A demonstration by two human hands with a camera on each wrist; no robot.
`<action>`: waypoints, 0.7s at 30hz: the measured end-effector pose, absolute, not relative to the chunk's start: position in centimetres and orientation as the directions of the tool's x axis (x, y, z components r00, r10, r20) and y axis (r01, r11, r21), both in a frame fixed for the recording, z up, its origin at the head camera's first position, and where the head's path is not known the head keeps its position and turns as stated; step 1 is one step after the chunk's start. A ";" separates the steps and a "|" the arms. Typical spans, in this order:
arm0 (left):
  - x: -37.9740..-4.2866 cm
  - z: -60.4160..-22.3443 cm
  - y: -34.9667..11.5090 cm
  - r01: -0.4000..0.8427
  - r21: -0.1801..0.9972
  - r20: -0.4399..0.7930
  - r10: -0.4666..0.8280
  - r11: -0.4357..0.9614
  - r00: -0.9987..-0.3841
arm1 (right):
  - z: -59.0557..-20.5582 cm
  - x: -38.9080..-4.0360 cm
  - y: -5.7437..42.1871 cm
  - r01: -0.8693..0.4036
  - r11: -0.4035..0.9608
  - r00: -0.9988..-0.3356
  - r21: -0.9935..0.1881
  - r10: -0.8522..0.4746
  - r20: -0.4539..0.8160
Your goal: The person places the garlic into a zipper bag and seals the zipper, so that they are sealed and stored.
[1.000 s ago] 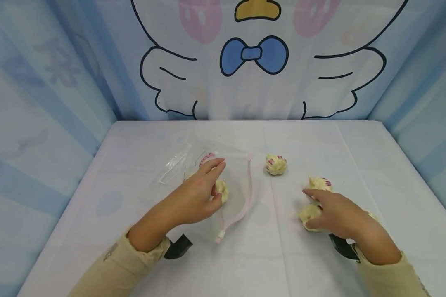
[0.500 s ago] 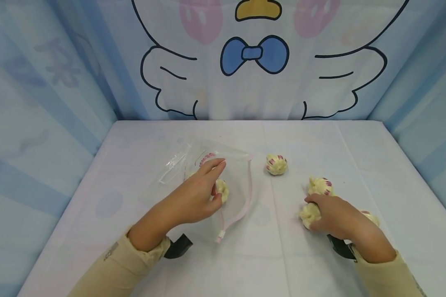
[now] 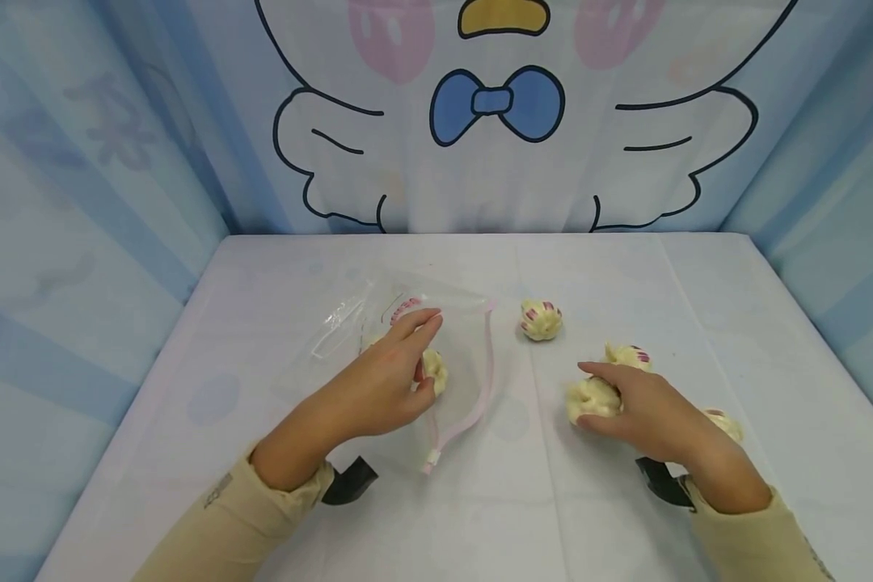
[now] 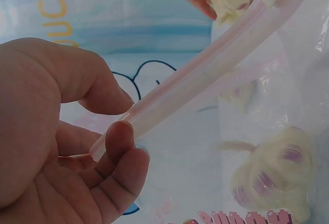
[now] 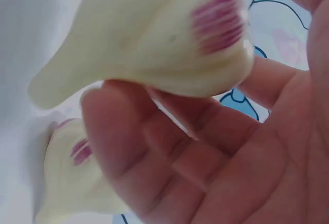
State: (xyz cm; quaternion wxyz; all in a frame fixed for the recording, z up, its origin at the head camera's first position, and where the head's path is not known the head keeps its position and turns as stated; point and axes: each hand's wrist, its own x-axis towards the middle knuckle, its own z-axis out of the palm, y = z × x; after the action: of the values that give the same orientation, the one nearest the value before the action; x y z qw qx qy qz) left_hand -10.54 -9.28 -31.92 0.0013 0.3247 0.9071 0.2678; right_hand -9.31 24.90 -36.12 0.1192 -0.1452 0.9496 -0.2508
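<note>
My left hand (image 3: 381,384) pinches the pink zip edge (image 4: 169,93) of a clear zip bag (image 3: 461,331), whose mouth faces right. Inside the bag lie garlic bulbs; one (image 4: 275,172) shows purple streaks through the plastic in the left wrist view. My right hand (image 3: 658,408) holds another garlic bulb (image 3: 591,400) between thumb and fingers. Its stem and a purple-striped side (image 5: 218,23) fill the top of the right wrist view. Just behind that hand sits a further garlic bulb (image 3: 631,357), partly hidden by the fingers.
A lone garlic bulb (image 3: 541,321) rests right of the bag's mouth. Another garlic bulb (image 3: 725,425) peeks out beyond the right wrist. All lie on a white cloth-covered table (image 3: 524,525), with a printed curtain (image 3: 495,178) hanging at the back and sides.
My right hand has closed round the front garlic bulb and moved it slightly left and away from me. The left hand and the bag have stayed in place.
</note>
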 end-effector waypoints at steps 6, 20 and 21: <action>-10.5 -31.9 -9.3 0.569 0.495 0.148 0.582 0.657 -0.800 | -36.1 -9.4 24.3 -0.250 0.811 -0.937 -0.528 -0.340 -0.079; -10.5 -31.9 -9.3 0.571 0.493 0.153 0.581 0.656 -0.799 | -36.3 -9.5 22.5 -0.317 0.728 -0.927 -0.608 -0.374 0.035; -10.5 -31.9 -9.2 0.570 0.494 0.152 0.580 0.657 -0.800 | -36.3 -9.5 22.4 -0.332 0.721 -0.923 -0.609 -0.381 0.052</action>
State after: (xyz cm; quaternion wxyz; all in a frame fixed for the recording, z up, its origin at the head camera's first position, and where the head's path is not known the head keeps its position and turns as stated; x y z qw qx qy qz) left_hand -10.51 -9.25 -31.94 0.0095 0.3157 0.9102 0.2679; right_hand -9.51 22.35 -36.35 0.0386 -0.1922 0.9267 -0.3205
